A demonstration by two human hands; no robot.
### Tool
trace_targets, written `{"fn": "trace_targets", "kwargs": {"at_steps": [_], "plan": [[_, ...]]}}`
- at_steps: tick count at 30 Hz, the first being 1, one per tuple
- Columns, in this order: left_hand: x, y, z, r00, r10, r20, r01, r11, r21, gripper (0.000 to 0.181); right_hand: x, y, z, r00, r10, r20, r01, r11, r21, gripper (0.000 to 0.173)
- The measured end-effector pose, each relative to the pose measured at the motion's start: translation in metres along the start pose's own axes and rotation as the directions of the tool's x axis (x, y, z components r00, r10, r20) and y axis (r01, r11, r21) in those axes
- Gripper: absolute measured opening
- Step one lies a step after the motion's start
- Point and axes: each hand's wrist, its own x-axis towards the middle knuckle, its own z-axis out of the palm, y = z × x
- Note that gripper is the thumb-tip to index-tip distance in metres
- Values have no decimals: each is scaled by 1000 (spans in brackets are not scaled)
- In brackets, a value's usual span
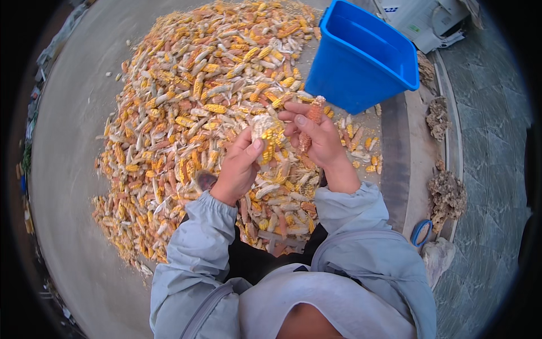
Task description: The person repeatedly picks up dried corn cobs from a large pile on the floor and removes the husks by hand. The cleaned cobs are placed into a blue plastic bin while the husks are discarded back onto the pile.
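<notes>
My left hand [241,163] grips a partly shelled corn cob [271,137], pale at its upper end and with yellow kernels along its right side. Across from it, my right hand [319,135] holds a bare reddish corn cob [315,111] upright against the palm, the thumb lying over it. A small gap separates the two hands. Below and beyond them spreads a large pile of corn cobs [178,110], some with yellow kernels and many stripped to white or reddish cores.
A blue plastic bin [347,74] stands beyond my right hand. Loose cobs [360,142] lie beside it. Along the right ledge sit rough brown lumps [446,193] and a blue ring [421,233]. A white appliance [427,21] is at the far right; grey concrete [70,140] stretches left.
</notes>
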Motion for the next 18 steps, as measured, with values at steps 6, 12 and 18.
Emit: {"fn": "trace_targets", "kwargs": {"at_steps": [6, 12, 18], "plan": [[0, -9, -7, 996, -73, -43, 75, 996, 52, 41, -4, 11, 24, 996, 82, 47, -75, 989, -129, 40], [3, -18, 2, 973, -75, -217, 98, 991, 96, 41, -6, 13, 34, 997, 73, -27, -78, 954, -290, 34], [3, -17, 5, 971, -63, -231, 96, 987, 132, 41, -4, 18, 33, 997, 38, -63, -56, 951, -304, 31]]}}
